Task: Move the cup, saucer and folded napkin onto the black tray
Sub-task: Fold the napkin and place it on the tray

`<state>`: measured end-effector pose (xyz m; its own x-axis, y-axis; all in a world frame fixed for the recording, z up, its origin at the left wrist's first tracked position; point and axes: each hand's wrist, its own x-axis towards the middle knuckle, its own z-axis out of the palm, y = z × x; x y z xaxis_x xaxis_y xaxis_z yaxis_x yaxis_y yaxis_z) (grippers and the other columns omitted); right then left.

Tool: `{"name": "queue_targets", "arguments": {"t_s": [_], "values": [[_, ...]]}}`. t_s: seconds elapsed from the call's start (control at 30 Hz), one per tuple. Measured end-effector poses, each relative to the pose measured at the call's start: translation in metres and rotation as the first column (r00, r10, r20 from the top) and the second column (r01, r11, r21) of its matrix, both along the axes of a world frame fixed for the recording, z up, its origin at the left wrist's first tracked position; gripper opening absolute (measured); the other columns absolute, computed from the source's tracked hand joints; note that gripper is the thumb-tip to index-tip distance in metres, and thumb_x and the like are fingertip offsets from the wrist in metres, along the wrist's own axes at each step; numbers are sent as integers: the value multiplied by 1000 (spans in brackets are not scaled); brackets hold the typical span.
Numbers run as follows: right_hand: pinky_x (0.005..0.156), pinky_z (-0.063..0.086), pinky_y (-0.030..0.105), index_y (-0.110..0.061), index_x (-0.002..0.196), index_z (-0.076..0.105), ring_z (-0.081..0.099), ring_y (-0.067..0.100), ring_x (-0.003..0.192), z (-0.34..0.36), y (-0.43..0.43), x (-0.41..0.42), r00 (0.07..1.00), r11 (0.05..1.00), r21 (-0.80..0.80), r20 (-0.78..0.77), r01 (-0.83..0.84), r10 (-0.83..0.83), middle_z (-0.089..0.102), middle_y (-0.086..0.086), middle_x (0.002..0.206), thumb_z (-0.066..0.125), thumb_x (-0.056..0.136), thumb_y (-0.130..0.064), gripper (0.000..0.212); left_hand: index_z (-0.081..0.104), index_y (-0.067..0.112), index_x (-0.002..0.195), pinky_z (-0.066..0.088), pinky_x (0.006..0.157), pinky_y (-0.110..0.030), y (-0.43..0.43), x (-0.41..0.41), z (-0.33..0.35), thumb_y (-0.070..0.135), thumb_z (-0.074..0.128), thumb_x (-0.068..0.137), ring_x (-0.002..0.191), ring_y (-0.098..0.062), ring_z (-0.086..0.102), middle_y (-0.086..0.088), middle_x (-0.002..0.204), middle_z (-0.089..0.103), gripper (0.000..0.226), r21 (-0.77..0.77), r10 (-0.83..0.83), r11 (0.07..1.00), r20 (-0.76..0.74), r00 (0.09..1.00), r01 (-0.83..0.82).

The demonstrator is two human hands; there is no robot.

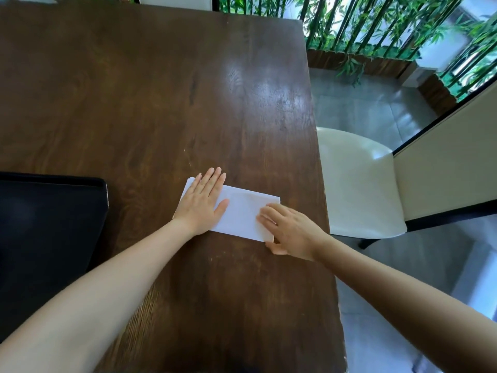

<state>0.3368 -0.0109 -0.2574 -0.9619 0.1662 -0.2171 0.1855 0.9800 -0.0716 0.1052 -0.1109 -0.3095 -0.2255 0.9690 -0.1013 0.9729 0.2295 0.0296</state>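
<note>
A white folded napkin (242,214) lies flat on the dark wooden table (161,90), right of centre. My left hand (203,201) rests palm down on its left end, fingers together and flat. My right hand (290,230) covers the napkin's right end, fingertips on top and thumb at its near right corner. The black tray (53,224) sits at the left edge of the view, apart from the napkin. No cup or saucer is in view.
The table's right edge runs close to my right hand. A white chair (357,181) stands beside the table on the right. Bamboo plants and a planter (357,60) line the far right.
</note>
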Motion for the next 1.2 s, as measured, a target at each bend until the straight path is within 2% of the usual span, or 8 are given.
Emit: {"name": "queue_targets", "arguments": {"t_s": [0.13, 0.4, 0.53, 0.7, 0.83, 0.93, 1.07, 1.2], "values": [[85, 48, 40, -4, 101, 53, 52, 33, 99, 8, -17, -8, 999, 998, 50, 43, -33, 31, 57, 16, 107, 42, 86, -25, 29, -5, 15, 147, -9, 117, -32, 5, -9, 3, 48, 12, 95, 144, -14, -11, -2, 158, -5, 63, -20, -86, 996, 9, 996, 86], [83, 48, 47, -3, 96, 49, 55, 44, 97, 6, -56, -17, 976, 938, 341, 219, -64, -13, 58, 34, 109, 35, 89, -1, 16, 17, 9, 146, 2, 115, -41, -16, 41, 19, 31, 30, 96, 143, -26, 17, -10, 155, 20, 56, 158, -42, 986, -38, 998, 48], [83, 53, 42, -6, 90, 58, 62, 41, 98, 3, -60, -13, 979, 907, 416, 204, -64, -25, 64, 30, 111, 42, 87, -8, 16, -16, 19, 140, -15, 112, -34, -34, 58, 3, 39, 14, 98, 144, -17, -10, -1, 157, -9, 55, 8, 60, 998, 77, 995, -61], [81, 55, 39, -9, 84, 64, 65, 37, 98, 1, -60, -8, 993, 877, 477, 114, -61, 8, 67, 26, 108, 36, 86, -5, 28, -21, 22, 138, -15, 112, -34, -33, 56, 1, 42, 8, 97, 142, -14, -16, 0, 157, -13, 54, -3, 44, 999, 88, 995, -44], [79, 54, 38, -11, 73, 60, 64, 28, 73, 7, -63, -8, 996, 887, 456, 78, -68, 36, 68, 13, 77, 62, 77, -11, 4, -16, 21, 144, -16, 112, -33, -31, 51, 3, 41, 10, 98, 142, -13, -19, 2, 157, -15, 56, -68, 30, 998, 145, 989, -20], [67, 53, 29, -16, 58, 51, 49, 18, 45, 23, -61, -13, 994, 950, 311, -111, 30, 5, 52, -2, 49, 68, 64, -16, 17, -7, 23, 146, -16, 113, -30, -35, 40, 12, 44, 17, 98, 142, -9, -17, 6, 156, -13, 58, -77, -33, 995, 307, 951, 60], [51, 44, 29, -14, 59, 49, 44, 19, 42, 37, -67, -22, 943, 984, 166, -332, 58, 0, 47, -1, 48, 59, 68, -14, 14, 22, 24, 146, -4, 116, -25, -60, 42, 29, 50, 38, 92, 143, -4, 2, 14, 151, 9, 62, 171, -185, 979, 530, 827, 110], [51, 47, 33, -10, 71, 57, 53, 20, 51, 43, -72, -32, 909, 1000, 26, -418, 7, 4, 56, 0, 58, 61, 77, -14, 9, 59, 14, 120, 44, 101, -31, -81, 63, 35, 26, 52, 91, 118, -15, 55, -2, 123, 63, 32, 366, -210, 931, 551, 808, -7]]}}
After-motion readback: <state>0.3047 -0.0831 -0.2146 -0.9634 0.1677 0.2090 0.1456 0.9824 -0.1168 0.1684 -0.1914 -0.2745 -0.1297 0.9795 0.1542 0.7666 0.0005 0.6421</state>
